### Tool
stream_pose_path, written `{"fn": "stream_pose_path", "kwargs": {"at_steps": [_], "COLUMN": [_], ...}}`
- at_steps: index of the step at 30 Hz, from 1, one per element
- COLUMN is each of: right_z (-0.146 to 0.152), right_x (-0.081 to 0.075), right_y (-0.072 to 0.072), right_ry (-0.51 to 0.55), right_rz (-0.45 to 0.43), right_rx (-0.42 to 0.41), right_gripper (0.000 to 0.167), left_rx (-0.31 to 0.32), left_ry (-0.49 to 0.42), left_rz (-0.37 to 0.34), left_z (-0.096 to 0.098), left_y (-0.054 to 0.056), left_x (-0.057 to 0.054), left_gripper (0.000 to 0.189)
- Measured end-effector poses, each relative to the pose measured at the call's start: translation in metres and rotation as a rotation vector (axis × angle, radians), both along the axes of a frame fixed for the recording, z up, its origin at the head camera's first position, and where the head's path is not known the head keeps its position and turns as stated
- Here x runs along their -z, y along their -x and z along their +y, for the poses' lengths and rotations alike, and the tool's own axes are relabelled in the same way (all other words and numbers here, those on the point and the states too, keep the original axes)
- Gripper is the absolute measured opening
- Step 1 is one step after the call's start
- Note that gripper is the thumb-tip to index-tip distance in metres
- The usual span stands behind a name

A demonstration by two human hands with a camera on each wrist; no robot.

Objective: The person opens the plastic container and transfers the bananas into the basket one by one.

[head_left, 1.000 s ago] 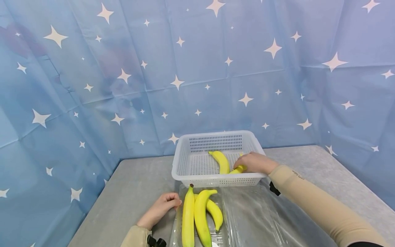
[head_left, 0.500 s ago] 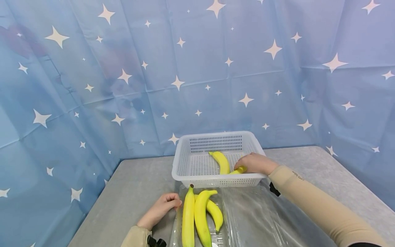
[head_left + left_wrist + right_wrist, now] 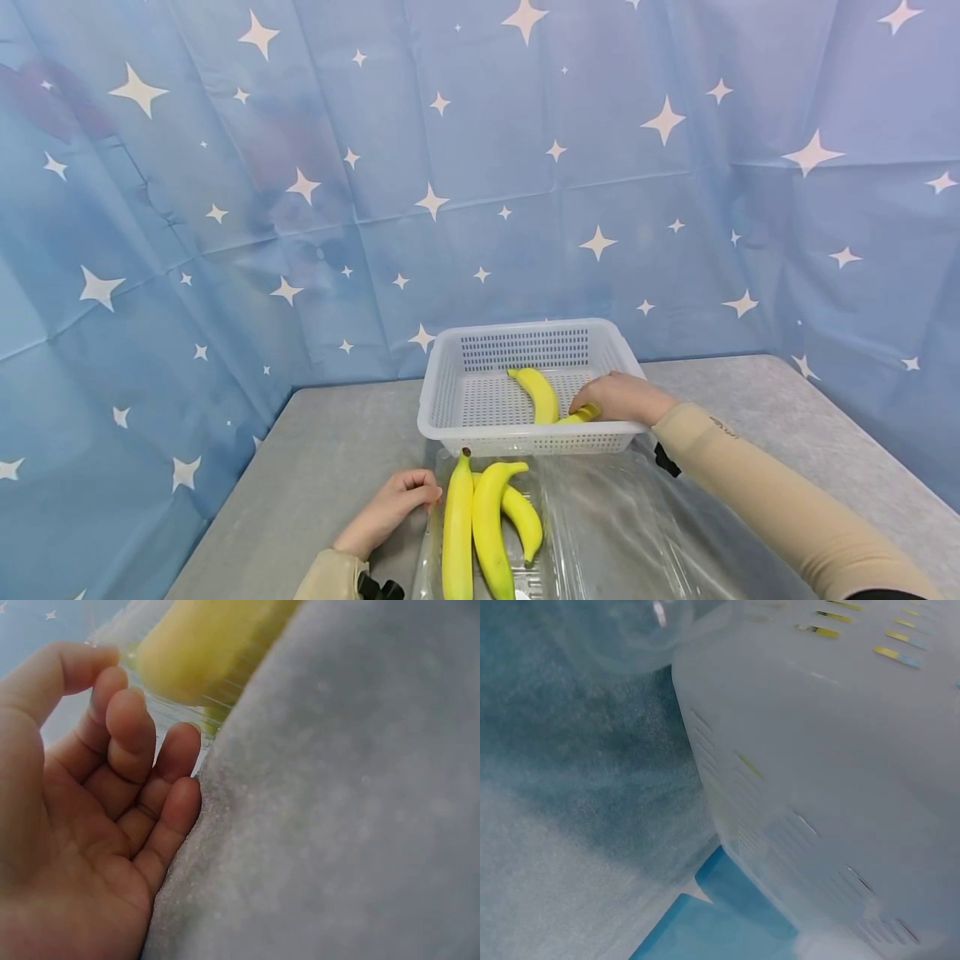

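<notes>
My right hand (image 3: 618, 396) reaches over the front right corner of a white slotted basket (image 3: 480, 432) and grips a yellow banana (image 3: 576, 416) inside it. Another banana (image 3: 538, 392) lies in the basket to its left. In front stands an open clear plastic clamshell box (image 3: 429, 542). It holds a long straight banana (image 3: 456, 533), a curved one (image 3: 491, 533) and a shorter one (image 3: 527, 521) partly underneath. At the box's left edge, my left hand (image 3: 393, 504) pinches the rim between thumb and forefinger, other fingers loosely bent. The right wrist view shows only the basket's outside, not the hand.
The box's clear lid (image 3: 615, 525) lies folded out to the right, under the right forearm. Everything rests on a grey table (image 3: 337, 433). A blue curtain with white stars (image 3: 480, 167) hangs close behind the basket.
The banana under the right hand has shifted very slightly. Both hands otherwise stay where they were, and the bananas in the box have not moved.
</notes>
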State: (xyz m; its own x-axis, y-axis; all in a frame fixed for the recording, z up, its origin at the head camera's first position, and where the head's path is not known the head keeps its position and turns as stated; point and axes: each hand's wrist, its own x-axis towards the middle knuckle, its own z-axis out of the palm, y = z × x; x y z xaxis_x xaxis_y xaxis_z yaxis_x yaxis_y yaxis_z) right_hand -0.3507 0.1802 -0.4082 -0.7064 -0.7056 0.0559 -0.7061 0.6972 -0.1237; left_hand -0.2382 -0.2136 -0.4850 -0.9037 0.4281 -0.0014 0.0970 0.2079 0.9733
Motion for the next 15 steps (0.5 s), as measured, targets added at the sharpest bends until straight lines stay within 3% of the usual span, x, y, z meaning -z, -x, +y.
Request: {"fn": "stream_pose_path", "kwargs": {"at_steps": [15], "right_z": [-0.001], "right_x": [-0.0012], "right_y": [0.0001], "right_ry": [-0.015], "right_rz": [-0.054], "right_rx": [0.048], "right_gripper": [0.025], "left_rx": [-0.009], "left_ry": [0.012], "left_rz": [-0.009], "left_z": [0.0011], "left_y": [-0.0003], "left_x": [-0.001], "left_gripper": [0.029]}}
